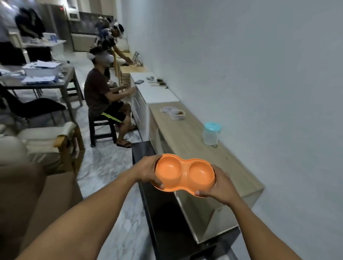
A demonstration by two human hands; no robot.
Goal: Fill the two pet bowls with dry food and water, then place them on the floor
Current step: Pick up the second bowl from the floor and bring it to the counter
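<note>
An orange double pet bowl point(184, 173) with two round wells, both holding nothing, is held in the air over the near end of a light wooden cabinet point(188, 139). My left hand point(147, 171) grips its left end and my right hand point(221, 185) grips its right end. On the cabinet top stands a clear jar with a light blue lid point(211, 133). Farther back on the same top sits a small clear container point(177, 115) with brown contents, its lid point(166, 109) lying beside it.
A white wall runs along the right. A dark low stand point(159, 221) sits under the cabinet over a marbled floor point(110, 162). A seated person point(105, 96) on a stool is ahead on the left. A sofa point(8, 178) and armchair point(49, 138) fill the left.
</note>
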